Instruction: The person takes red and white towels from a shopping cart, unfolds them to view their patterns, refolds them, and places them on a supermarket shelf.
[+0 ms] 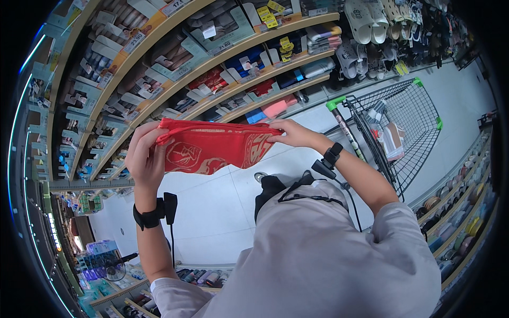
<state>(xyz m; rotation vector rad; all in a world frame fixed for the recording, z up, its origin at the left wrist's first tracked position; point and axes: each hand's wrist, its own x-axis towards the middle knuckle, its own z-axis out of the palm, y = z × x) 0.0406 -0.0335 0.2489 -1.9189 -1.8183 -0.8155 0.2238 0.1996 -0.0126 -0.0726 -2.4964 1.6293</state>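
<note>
A red towel with gold-coloured patterns is stretched between my two hands in front of the shelves, folded in layers and sagging along its lower edge. My left hand grips its left end, the fingers bent over the cloth's top corner. At the other end, my right hand pinches the upper corner between thumb and fingers. Both wrists wear black straps with small black devices and cables. Past the towel, similar red folded cloths lie in open boxes on the shelf.
Curved-looking shelves of boxed towels with price tags run along the far side. A wire shopping cart with green corners stands at the right, some packaged goods inside. Clogs hang at the upper right. More stocked shelves line the lower right.
</note>
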